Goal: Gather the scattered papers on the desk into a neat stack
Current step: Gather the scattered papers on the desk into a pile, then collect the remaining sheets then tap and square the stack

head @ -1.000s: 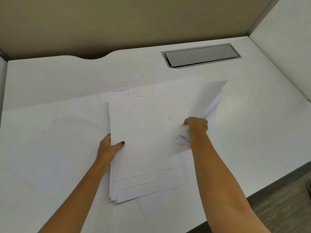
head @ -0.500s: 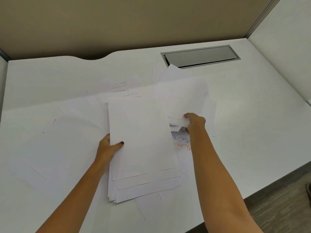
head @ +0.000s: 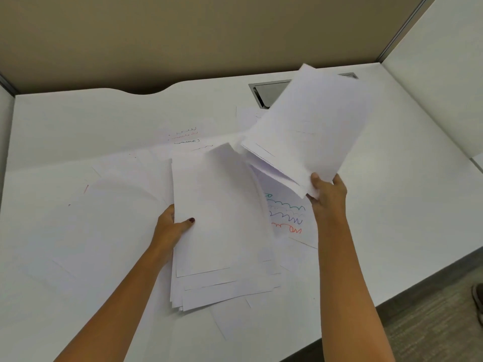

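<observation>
A loose stack of white papers lies in the middle of the white desk, its lower edges fanned out. My left hand grips the stack's left edge, thumb on top. My right hand holds a few white sheets by their near corner, lifted off the desk and tilted up to the right of the stack. A sheet with coloured squiggles lies flat below the lifted sheets. Another scribbled sheet lies behind the stack, and pale sheets spread to the left.
A grey metal cable hatch is set into the desk at the back, partly hidden by the lifted sheets. Beige partition walls close the back and right. The desk's front right edge drops to carpet, where a shoe shows.
My right hand has lifted the sheets it gripped off the desk, up and to the right, uncovering the squiggle sheet. My left hand has stayed on the stack.
</observation>
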Demonstrator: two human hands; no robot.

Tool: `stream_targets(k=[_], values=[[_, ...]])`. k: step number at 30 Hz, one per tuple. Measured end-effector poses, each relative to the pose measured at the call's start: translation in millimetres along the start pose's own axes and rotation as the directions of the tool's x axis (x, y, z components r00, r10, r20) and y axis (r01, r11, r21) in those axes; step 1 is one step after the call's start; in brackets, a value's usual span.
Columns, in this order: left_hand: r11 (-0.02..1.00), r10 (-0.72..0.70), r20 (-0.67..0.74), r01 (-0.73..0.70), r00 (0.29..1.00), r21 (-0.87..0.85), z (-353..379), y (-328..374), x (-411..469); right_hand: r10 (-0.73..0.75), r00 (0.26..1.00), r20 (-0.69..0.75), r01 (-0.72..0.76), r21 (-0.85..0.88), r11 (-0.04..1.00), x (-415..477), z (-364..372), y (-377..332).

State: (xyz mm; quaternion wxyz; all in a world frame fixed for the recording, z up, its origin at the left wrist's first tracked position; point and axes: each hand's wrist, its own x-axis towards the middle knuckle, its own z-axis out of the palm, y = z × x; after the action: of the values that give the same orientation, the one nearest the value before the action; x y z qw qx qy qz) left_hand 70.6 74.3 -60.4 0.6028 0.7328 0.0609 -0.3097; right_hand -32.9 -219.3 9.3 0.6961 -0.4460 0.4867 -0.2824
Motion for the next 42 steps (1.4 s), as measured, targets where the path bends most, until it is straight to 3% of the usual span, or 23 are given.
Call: stream_targets(k=[8, 13, 17, 19, 21, 23, 26, 29, 31, 35, 42], values=[[1.0, -0.018, 0.044, 0.019, 0.999, -0.008, 2.4, 1.7, -2.5, 0.177, 0.919, 0.351, -0.185, -0.014, 0.983, -32.1, -29.0, 39.5], [0.994, -0.086, 0.025, 0.087, 0.996, -0.061, 9.8, 6.1, -6.5, 0.209, 0.867, 0.453, -0.06, -0.322, 0.945, -50.9, -35.3, 69.3], [0.966, -0.224, -0.033, 0.217, 0.974, -0.143, 11.7, 8.0, -2.0, 0.212, 0.873, 0.44, 0.138, -0.638, 0.758, -56.0, -34.7, 89.3], [0.992, -0.127, -0.057, 0.125, 0.99, -0.035, 14.9, 8.6, -6.2, 0.214, 0.877, 0.43, 0.216, -0.75, 0.625, -56.2, -33.8, 94.9], [0.993, 0.055, -0.035, -0.051, 0.998, 0.107, 16.9, 6.6, -11.2, 0.23, 0.876, 0.423, 0.23, -0.787, 0.572, -55.5, -32.1, 94.5], [0.967, 0.185, -0.019, -0.179, 0.983, 0.18, 18.7, 7.4, -16.4, 0.195, 0.89, 0.413, 0.232, -0.776, 0.587, -57.2, -28.9, 89.2], [0.935, 0.317, 0.004, -0.313, 0.948, 0.168, 20.9, 17.8, -23.1, 0.028, 0.945, 0.325, 0.223, -0.707, 0.671, -60.1, -20.5, 79.2], [0.884, 0.456, 0.067, -0.461, 0.887, 0.081, 24.8, 39.5, -35.9, 0.012, 0.962, 0.275, 0.125, -0.475, 0.871, -61.6, -11.2, 66.2], [0.851, 0.522, 0.075, -0.525, 0.849, 0.025, 27.1, 55.5, -43.6, -0.018, 0.951, 0.309, 0.122, -0.319, 0.94, -61.4, -8.0, 52.8], [0.766, 0.643, -0.022, -0.643, 0.766, 0.007, 29.6, 80.8, -47.0, -0.271, 0.912, 0.308, 0.326, -0.142, 0.935, -70.3, 2.2, 29.2], [0.679, 0.732, -0.109, -0.733, 0.672, 0.045, 31.5, 93.4, -52.1, -0.516, 0.84, 0.168, 0.537, -0.12, 0.835, -87.4, 13.6, 32.2]])
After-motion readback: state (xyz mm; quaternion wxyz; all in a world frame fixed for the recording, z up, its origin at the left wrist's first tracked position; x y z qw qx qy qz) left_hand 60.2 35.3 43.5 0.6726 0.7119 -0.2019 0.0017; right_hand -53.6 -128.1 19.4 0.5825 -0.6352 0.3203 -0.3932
